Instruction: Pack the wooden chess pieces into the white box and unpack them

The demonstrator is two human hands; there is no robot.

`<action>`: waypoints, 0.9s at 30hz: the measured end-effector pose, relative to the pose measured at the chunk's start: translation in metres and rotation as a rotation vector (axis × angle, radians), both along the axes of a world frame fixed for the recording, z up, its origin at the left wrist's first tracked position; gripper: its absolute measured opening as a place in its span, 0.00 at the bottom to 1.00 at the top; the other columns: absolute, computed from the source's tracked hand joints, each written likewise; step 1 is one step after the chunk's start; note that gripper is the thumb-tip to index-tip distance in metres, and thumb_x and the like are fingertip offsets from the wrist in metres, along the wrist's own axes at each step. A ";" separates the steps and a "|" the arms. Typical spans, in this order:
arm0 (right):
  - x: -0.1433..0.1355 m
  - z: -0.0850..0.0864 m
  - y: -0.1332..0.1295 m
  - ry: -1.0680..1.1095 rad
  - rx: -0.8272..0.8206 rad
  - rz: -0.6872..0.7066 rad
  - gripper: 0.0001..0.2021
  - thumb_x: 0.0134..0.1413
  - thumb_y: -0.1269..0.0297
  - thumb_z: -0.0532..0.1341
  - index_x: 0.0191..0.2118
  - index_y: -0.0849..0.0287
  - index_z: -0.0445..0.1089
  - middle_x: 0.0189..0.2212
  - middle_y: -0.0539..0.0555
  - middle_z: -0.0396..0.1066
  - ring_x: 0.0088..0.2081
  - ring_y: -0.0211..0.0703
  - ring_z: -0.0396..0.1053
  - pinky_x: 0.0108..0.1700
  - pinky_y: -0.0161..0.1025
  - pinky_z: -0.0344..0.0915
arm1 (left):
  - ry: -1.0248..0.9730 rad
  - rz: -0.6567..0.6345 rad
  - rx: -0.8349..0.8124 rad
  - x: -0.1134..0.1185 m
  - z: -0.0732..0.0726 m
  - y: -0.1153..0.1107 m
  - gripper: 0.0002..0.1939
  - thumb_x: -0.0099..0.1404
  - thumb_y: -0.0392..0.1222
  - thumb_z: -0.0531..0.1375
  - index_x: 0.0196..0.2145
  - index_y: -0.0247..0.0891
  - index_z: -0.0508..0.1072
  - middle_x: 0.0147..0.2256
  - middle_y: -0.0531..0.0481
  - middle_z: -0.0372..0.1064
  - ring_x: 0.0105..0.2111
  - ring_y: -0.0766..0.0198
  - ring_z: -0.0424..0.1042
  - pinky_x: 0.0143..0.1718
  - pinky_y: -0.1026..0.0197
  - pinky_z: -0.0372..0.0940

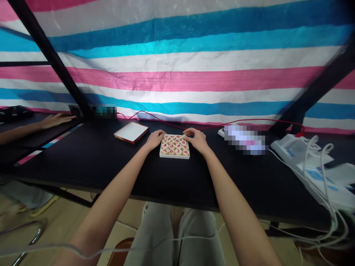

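Observation:
A shallow white box (pixel 174 156) lies on the black table, filled with rows of round wooden pieces (pixel 178 151) bearing red characters. My left hand (pixel 155 140) grips its upper left corner, the fingers close together. At the upper right corner, my right hand (pixel 196 139) curls round the box edge, with the thumb near a corner piece and the index finger beyond the far edge. The fingertips partly cover the box corners. To the left of my left hand sits an open lid (pixel 132 132) with a white inside and red-brown sides.
A blurred phone-like object (pixel 245 139) and white power strips with cables (pixel 313 166) lie on the right. A red cable (pixel 158 117) runs along the back. A dark blurred device (pixel 104 111) stands at the back left. Beyond the black frame, another person's hand (pixel 58 120) rests at far left.

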State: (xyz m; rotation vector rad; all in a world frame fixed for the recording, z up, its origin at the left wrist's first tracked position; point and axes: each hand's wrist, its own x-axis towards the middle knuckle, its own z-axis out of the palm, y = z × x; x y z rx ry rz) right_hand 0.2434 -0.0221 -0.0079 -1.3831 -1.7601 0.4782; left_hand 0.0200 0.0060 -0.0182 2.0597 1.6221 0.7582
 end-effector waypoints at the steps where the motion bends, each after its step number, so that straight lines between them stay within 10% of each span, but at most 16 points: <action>1: 0.000 -0.001 0.002 0.092 0.001 0.013 0.09 0.41 0.66 0.64 0.33 0.55 0.71 0.31 0.49 0.73 0.34 0.41 0.69 0.45 0.44 0.59 | 0.006 -0.008 0.003 0.000 0.001 -0.002 0.15 0.61 0.41 0.49 0.37 0.38 0.73 0.38 0.47 0.73 0.39 0.59 0.69 0.43 0.59 0.62; 5: 0.005 -0.002 0.009 0.412 0.056 0.005 0.11 0.38 0.64 0.65 0.32 0.58 0.70 0.29 0.52 0.73 0.31 0.41 0.71 0.38 0.39 0.66 | 0.097 0.056 0.209 -0.001 0.017 -0.016 0.14 0.62 0.39 0.48 0.39 0.39 0.71 0.36 0.46 0.70 0.37 0.59 0.68 0.42 0.57 0.62; 11: 0.017 -0.013 0.016 0.442 0.008 -0.183 0.08 0.38 0.68 0.63 0.31 0.60 0.68 0.27 0.53 0.73 0.29 0.40 0.70 0.39 0.39 0.66 | 0.014 0.499 0.727 -0.051 0.051 -0.025 0.15 0.62 0.36 0.48 0.45 0.35 0.66 0.44 0.42 0.66 0.47 0.54 0.62 0.50 0.53 0.57; 20: 0.005 -0.019 0.007 -0.254 0.003 -0.347 0.11 0.55 0.67 0.50 0.41 0.57 0.67 0.40 0.57 0.69 0.45 0.49 0.62 0.45 0.47 0.55 | -0.068 1.016 0.203 -0.197 0.006 0.037 0.31 0.63 0.44 0.51 0.57 0.20 0.51 0.58 0.26 0.50 0.61 0.45 0.44 0.58 0.43 0.44; 27: 0.006 -0.018 0.013 -0.232 -0.052 -0.345 0.12 0.58 0.64 0.48 0.42 0.54 0.66 0.42 0.54 0.69 0.45 0.47 0.62 0.45 0.46 0.53 | -0.107 0.895 0.238 -0.223 -0.008 0.103 0.30 0.67 0.42 0.45 0.60 0.17 0.42 0.60 0.30 0.47 0.63 0.51 0.36 0.60 0.42 0.35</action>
